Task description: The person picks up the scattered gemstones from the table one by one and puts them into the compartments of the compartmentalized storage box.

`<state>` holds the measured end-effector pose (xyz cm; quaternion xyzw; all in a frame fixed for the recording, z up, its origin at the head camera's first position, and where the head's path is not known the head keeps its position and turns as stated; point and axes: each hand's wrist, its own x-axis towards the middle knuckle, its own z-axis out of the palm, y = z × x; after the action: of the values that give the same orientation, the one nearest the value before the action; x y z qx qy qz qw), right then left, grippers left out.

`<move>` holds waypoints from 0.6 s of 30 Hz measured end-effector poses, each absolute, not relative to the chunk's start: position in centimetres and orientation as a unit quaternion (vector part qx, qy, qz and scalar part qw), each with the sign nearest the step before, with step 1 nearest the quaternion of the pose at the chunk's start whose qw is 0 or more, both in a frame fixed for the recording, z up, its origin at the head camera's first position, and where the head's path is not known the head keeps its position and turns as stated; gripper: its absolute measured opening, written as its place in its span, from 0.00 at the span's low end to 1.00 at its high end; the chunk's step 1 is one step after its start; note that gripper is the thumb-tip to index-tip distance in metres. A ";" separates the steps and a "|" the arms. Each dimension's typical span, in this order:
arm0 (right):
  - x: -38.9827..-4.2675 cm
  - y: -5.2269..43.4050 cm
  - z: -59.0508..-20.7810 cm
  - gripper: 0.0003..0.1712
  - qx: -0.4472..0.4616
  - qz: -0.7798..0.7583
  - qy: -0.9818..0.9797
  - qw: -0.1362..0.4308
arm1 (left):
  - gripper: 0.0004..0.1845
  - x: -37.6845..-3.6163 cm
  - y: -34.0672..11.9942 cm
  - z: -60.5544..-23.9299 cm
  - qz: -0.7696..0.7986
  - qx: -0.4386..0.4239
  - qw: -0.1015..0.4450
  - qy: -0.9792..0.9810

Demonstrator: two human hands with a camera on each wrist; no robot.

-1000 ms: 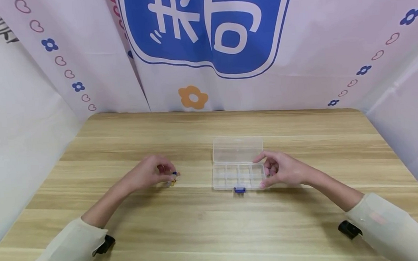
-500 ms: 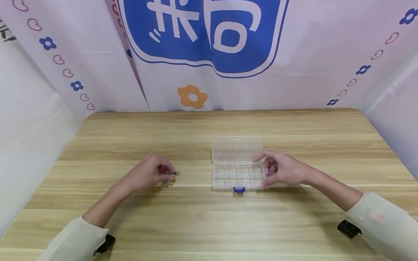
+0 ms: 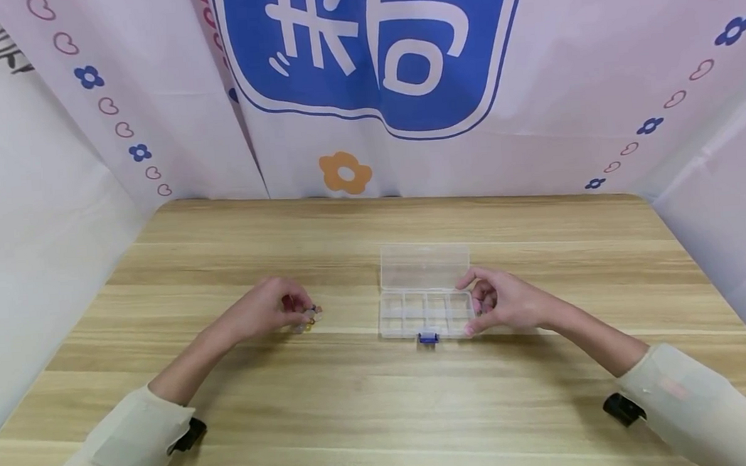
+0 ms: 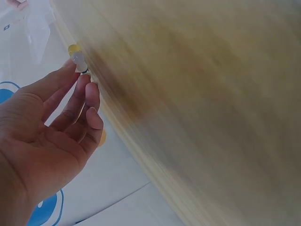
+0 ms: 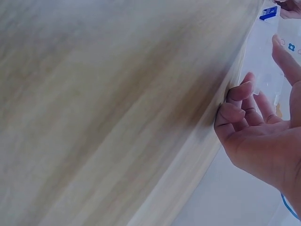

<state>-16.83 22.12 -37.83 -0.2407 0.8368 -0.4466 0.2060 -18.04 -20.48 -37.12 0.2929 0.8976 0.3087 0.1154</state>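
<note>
A clear plastic compartment box [image 3: 424,314] lies on the wooden table [image 3: 371,404] with its lid [image 3: 423,265] flipped back and a blue latch [image 3: 427,338] at the front. My right hand [image 3: 473,302] grips the box's right end, thumb at the back corner and fingers curled at the front corner. In the right wrist view the same hand [image 5: 254,80] rests against the box [image 5: 263,56]. To the left of the box my left hand [image 3: 304,314] curls over a few small coloured pieces [image 3: 310,318]. In the left wrist view its fingertips [image 4: 84,80] pinch a small white piece with a yellow cap [image 4: 76,55].
A printed white backdrop [image 3: 377,83] with a blue sign closes off the table's back and both sides. Black wrist straps [image 3: 622,410] sit at both cuffs. Bare wood runs along the table's front and back.
Almost nothing moved. My left fingertips shifted slightly on the small pieces, and the blue one shows less. The right hand keeps its grip on the box.
</note>
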 end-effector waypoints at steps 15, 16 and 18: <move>-16.8 22.1 -37.6 0.38 -0.238 -0.445 0.837 0.211 | 0.02 -18.0 -20.5 -36.8 0.314 0.284 0.127 0.897; -16.8 22.1 -37.6 0.38 -0.240 -0.445 0.837 0.210 | 0.02 -18.0 -20.5 -36.7 0.316 0.286 0.129 0.895; -16.8 22.1 -37.6 0.38 -0.241 -0.447 0.835 0.212 | 0.01 -18.1 -20.7 -36.5 0.324 0.290 0.132 0.891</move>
<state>-16.80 22.08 -37.59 -0.2411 0.8350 -0.4471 0.2116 -18.10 -20.71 -36.53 0.2898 0.8908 0.3239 0.1325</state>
